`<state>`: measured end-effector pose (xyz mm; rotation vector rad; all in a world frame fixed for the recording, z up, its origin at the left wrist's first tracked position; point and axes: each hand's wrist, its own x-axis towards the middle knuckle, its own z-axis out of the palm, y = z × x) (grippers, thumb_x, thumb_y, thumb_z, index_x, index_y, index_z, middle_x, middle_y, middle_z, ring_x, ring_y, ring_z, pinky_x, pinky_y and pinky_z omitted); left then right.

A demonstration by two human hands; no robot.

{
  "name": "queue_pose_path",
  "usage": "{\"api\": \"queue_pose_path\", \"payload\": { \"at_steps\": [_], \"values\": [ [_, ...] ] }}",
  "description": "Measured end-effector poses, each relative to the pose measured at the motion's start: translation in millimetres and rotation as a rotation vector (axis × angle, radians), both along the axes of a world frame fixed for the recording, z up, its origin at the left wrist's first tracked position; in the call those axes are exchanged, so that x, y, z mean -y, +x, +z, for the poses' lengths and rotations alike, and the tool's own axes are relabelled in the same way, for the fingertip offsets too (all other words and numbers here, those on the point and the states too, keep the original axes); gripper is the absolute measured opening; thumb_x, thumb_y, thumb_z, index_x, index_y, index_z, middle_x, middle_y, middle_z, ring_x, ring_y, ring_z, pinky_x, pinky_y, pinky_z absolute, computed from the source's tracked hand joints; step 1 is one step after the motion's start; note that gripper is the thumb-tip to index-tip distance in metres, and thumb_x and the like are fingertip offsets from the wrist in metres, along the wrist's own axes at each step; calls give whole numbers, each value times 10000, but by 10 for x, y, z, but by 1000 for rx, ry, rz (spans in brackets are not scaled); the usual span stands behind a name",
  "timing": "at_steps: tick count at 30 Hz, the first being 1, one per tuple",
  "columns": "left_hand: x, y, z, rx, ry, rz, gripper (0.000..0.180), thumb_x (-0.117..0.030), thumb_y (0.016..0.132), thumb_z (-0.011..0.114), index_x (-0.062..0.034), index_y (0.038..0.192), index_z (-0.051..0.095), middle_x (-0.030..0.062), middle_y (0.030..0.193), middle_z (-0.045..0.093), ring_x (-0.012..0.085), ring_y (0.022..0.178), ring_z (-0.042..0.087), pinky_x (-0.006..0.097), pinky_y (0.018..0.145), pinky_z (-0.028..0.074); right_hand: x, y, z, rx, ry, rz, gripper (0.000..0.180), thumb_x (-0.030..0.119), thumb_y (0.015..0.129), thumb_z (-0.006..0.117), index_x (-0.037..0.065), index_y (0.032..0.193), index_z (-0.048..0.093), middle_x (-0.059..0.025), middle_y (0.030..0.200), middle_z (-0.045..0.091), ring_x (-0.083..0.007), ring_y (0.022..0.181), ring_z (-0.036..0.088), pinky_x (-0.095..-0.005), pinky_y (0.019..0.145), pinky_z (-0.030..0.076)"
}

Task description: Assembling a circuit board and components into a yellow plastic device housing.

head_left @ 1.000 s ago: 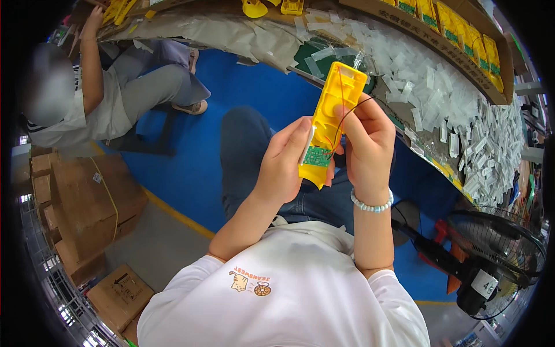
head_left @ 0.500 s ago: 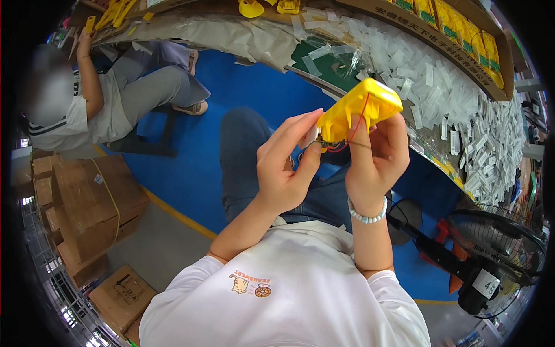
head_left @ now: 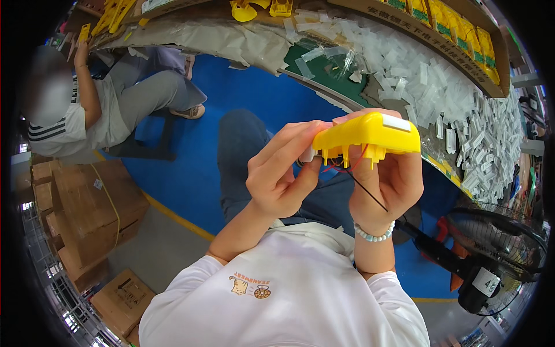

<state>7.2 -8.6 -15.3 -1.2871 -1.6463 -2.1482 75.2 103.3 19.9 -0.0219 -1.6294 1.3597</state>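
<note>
Between my two hands is a yellow plastic housing (head_left: 370, 132), held up above my lap. A white panel shows on its outer face, and yellow posts stick out of its underside. Thin red and black wires (head_left: 363, 184) hang from that inner side. My left hand (head_left: 283, 165) pinches the housing's left end, where a small white part (head_left: 307, 154) sits at the fingertips. My right hand (head_left: 390, 182) is closed round the right part, thumb beneath and fingers behind. The right fingertips are partly hidden by the housing.
A workbench carries a heap of clear plastic pieces (head_left: 416, 87) and a cardboard box (head_left: 462, 63) of yellow packs. A black fan (head_left: 491, 248) stands at right, cardboard cartons (head_left: 92, 202) at left. Another person (head_left: 87, 110) sits at far left, holding a yellow piece.
The housing has tilted so its outer face with the white panel shows more. Both hands stay on it; the right hand has moved slightly right and down.
</note>
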Motion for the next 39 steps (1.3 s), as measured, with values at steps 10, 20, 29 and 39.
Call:
{"api": "queue_pose_path", "payload": {
  "at_steps": [10,20,29,39],
  "values": [
    [-25,-20,-31,89,102,-120,398,111,770,585,106,1165,534,248,1062,621,360,969,611,406,824,504,-281,105,-102,120,282,200,410,14,655,626,-65,1056,623,-215,1079,625,-335,924,612,-375,793,498],
    [-3,-42,58,74,43,-39,403,40,779,600,107,1172,537,244,1092,581,296,978,583,335,826,479,-199,171,-78,293,339,87,358,-52,760,670,-68,1109,595,-208,1030,644,-250,787,662,-280,618,558],
    [87,31,310,-403,-276,347,415,72,727,601,130,1135,549,225,945,641,339,793,664,345,681,551,-132,208,-31,281,516,-96,360,-65,715,685,-75,1065,600,-208,977,656,-298,798,671,-307,661,555],
    [124,61,391,-380,-431,341,392,79,724,637,139,1102,553,227,914,658,314,761,682,324,653,565,-150,217,-34,266,522,-112,375,-81,688,687,-75,1053,604,-207,952,658,-314,816,672,-327,686,560]
  ]
}}
